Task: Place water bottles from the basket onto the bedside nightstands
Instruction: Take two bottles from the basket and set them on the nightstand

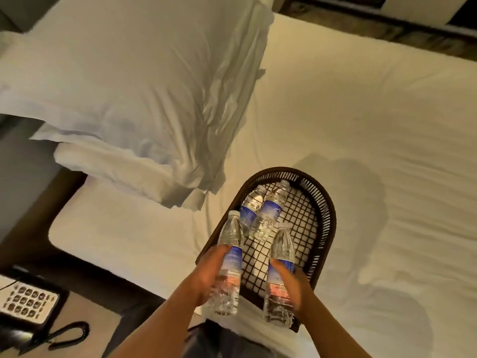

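The left hand [206, 275] has its fingers [219, 250] wrapped round the labelled middle of a clear plastic water bottle with a white cap and blue label [228, 264], and the right hand [291, 285] grips a second clear blue-labelled bottle [280, 275] the same way; gripping mid-body likely keeps each bottle upright and balanced for carrying. Both bottles are lifted over the near end of the dark brown oval woven basket [327, 215], which sits on the white-sheeted bed [361, 125], probably set there to free both hands. Beyond the fingers, two more clear bottles [260, 210] lie crossed on the basket's mesh floor. Left of the left hand, past the bed's edge, a table [85, 313] carries a dark telephone with pale keys [28, 306], seemingly the nearer nightstand. A white pillow [144, 99] lies further off.
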